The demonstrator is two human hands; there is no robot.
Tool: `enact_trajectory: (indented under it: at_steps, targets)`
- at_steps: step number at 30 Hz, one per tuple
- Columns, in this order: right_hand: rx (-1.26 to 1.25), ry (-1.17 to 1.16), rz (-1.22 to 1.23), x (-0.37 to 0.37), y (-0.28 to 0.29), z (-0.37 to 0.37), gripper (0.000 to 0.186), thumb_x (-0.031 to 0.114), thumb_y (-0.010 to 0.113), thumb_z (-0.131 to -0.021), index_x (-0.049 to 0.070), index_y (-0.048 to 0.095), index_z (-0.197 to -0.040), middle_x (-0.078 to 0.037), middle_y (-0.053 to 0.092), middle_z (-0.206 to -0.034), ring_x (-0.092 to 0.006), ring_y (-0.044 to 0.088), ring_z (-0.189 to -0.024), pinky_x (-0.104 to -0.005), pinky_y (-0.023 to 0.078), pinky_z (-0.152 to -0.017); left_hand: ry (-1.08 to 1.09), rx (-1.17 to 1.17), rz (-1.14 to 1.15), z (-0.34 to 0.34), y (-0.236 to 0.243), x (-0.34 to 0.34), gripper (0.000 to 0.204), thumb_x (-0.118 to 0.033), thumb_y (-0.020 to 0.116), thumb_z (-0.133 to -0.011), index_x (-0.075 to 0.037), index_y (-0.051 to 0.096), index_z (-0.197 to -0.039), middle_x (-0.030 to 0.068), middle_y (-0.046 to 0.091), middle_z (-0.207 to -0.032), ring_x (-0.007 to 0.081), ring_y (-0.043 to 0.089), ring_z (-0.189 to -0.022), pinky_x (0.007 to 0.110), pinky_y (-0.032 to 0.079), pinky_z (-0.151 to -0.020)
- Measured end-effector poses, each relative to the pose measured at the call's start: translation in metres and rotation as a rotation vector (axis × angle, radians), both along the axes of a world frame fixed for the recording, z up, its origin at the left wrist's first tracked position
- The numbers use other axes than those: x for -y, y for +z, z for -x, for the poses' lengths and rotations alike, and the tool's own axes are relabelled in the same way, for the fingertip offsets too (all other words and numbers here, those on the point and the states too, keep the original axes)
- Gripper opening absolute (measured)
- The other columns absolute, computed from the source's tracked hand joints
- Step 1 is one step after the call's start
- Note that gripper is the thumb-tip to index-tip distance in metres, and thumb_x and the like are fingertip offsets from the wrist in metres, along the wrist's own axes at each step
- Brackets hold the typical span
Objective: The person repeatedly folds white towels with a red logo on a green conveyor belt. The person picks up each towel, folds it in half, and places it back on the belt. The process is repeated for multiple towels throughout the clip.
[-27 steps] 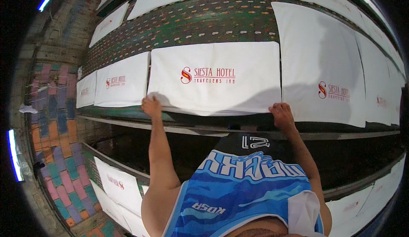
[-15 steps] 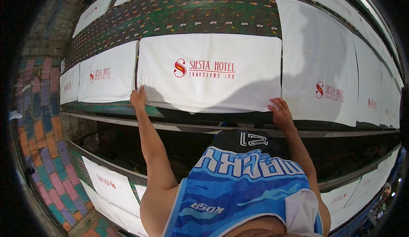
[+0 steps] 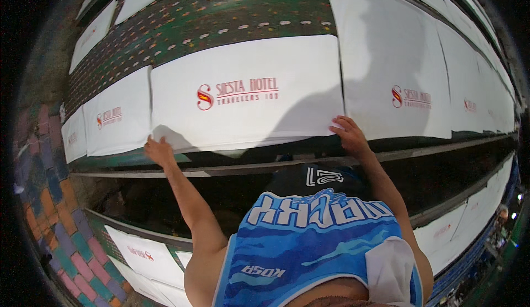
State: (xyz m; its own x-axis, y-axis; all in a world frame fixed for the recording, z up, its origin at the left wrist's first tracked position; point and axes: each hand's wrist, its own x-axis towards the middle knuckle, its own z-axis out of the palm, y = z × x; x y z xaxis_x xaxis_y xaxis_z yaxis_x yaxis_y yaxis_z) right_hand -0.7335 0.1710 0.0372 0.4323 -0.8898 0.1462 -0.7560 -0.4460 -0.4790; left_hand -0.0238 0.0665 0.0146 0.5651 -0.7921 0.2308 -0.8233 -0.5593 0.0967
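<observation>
A white cloth (image 3: 243, 119) with a red printed logo lies flat on the long dark printing table in front of me. At its near left corner is my left hand (image 3: 159, 151), thumb and forefinger apart and their tips touching the cloth's edge. My right hand (image 3: 351, 137) rests on the near right corner, with its fingers stretched and slightly spread over the fabric. A shadow falls across the lower right of this cloth. To its left lies a smaller-looking white cloth (image 3: 121, 133), and to its right a longer white cloth (image 3: 381, 75), both with the same logo.
Beyond the cloth, the dark green tabletop (image 3: 237, 9) carries rows of small pale and orange marks. A ledge (image 3: 221, 172) runs along its near side. More white cloths (image 3: 146, 252) lie on another table behind me. Multicoloured brick paving (image 3: 83, 246) is at left.
The view has shifted, so the table sits lower at left. My left hand's thumb and forefinger have spread at the corner. My right hand stays at the right corner.
</observation>
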Motion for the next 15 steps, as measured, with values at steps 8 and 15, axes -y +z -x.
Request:
enact_trajectory:
  at_steps: [8, 15]
  targets:
    - [0.048, -0.281, 0.053, -0.035, 0.021, 0.073, 0.052, -0.004, 0.070, -0.084, 0.008, 0.064, -0.134, -0.017, 0.060, -0.139, -0.0371, 0.056, -0.132, -0.0489, 0.046, -0.113, -0.549, -0.148, 0.325, 0.256, 0.038, 0.017, 0.037, -0.014, 0.075, -0.090, -0.002, 0.066, -0.124, 0.0215, 0.063, -0.124, 0.0387, 0.055, -0.123, 0.050, 0.045, -0.106]
    - [-0.021, -0.823, 0.279, -0.073, -0.010, 0.269, 0.036, 0.009, 0.067, -0.098, 0.003, 0.063, -0.134, -0.018, 0.061, -0.138, -0.0384, 0.056, -0.129, -0.0511, 0.045, -0.110, -1.113, -0.601, -0.103, 0.570, 0.058, -0.086, 0.025, -0.017, 0.074, -0.093, -0.001, 0.066, -0.111, 0.0194, 0.069, -0.104, 0.0411, 0.066, -0.100, 0.051, 0.054, -0.091]
